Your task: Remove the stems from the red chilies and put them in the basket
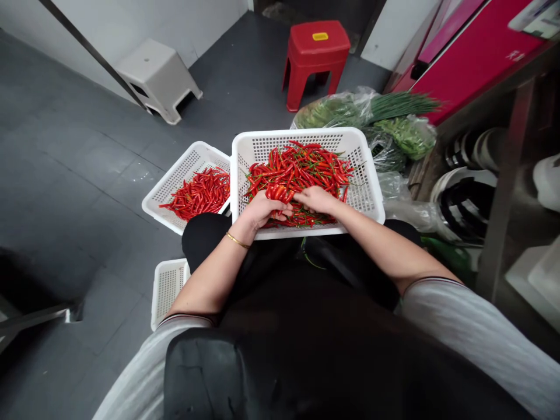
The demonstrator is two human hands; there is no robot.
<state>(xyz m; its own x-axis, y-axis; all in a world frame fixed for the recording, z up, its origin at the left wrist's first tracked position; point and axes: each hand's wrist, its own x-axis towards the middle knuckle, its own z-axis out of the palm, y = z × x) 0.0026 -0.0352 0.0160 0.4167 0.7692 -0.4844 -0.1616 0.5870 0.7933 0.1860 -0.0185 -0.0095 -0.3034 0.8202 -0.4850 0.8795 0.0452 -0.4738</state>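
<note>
A white perforated basket [371,192] rests at my lap, heaped with red chili peppers [301,166], many with green stems. Over its near side, my left hand [261,210] is closed around a bunch of red chilies [280,192]. My right hand [315,199] meets that bunch from the right, its fingers pinched together at the chilies' ends. What exactly sits between the right fingertips is too small to make out. To the left, partly behind the first, a second white basket [160,195] holds red chilies [203,192] that show little green.
A smaller white basket [168,291] stands on the floor by my left side. Ahead are a grey step stool [153,73] and a red stool [318,55]. Bagged green vegetables [406,131] lie beyond the basket at right, beside a metal shelf [507,186] with containers.
</note>
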